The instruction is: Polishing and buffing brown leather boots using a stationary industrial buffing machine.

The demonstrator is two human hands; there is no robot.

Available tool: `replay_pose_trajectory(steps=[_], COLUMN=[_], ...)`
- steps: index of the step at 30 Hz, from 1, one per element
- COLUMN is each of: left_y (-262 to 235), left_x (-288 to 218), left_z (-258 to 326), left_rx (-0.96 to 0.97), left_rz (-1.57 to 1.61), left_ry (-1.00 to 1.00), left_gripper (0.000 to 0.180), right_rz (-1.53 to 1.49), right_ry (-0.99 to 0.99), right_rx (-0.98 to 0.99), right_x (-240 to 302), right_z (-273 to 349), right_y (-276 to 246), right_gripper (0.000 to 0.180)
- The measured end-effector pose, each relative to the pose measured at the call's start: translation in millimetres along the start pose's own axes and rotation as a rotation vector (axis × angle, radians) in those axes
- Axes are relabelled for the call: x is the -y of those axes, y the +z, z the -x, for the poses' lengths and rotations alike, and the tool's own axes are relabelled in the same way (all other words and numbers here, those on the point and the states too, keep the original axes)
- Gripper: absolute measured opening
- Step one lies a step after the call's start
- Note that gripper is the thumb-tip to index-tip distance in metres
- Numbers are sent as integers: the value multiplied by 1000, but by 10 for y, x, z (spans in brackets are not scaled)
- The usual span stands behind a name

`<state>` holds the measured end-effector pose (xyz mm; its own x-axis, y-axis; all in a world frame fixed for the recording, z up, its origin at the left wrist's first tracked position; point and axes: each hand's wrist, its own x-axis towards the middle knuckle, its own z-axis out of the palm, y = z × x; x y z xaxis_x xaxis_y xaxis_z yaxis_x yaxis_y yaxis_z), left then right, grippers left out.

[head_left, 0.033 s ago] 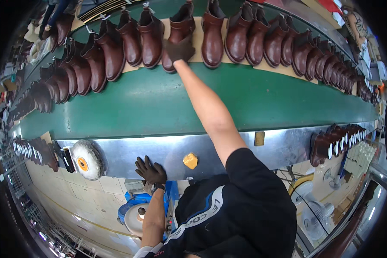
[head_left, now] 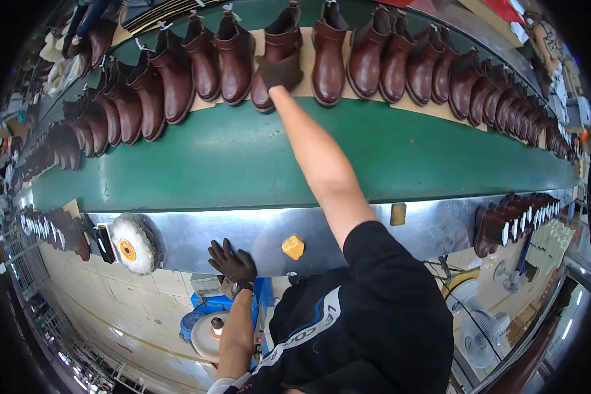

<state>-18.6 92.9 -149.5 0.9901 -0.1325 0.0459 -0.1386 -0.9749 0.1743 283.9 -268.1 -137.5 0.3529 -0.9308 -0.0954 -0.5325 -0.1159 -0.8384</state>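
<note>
My right hand (head_left: 281, 73), in a dark brown glove, reaches across the green bench and grips the front of a reddish-brown ankle boot (head_left: 283, 43). That boot stands toe toward me in a long row, and the hand hides its instep. Right of it stands a matching ankle boot (head_left: 328, 65). My left hand (head_left: 233, 261), gloved too, rests with fingers spread on the near edge of the metal ledge (head_left: 262, 230). It holds nothing. A yellowish lump (head_left: 293, 247) lies on the ledge to its right.
The green bench top (head_left: 217, 151) lies between the boot row and the ledge. A white buffing wheel (head_left: 134, 244) with an orange hub stands at left. More boots (head_left: 489, 226) are on the ledge at right. A small brown block (head_left: 398, 213) and a white fan (head_left: 481, 335) are also there.
</note>
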Motion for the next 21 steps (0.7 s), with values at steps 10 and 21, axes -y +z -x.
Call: replay_pose_trajectory(steps=[10, 21], left_y=[-125, -1408], left_x=[-4, 198], left_z=[-38, 1067], left_rx=[78, 395], left_rz=[481, 1898], left_ry=[-173, -399], left_gripper=[43, 108], right_rz=[-507, -63], right_ry=[-164, -651], right_rx=[610, 1482], right_x=[-513, -1093], right_z=[1367, 2816], right_y=[-1155, -2938], right_gripper=[68, 66])
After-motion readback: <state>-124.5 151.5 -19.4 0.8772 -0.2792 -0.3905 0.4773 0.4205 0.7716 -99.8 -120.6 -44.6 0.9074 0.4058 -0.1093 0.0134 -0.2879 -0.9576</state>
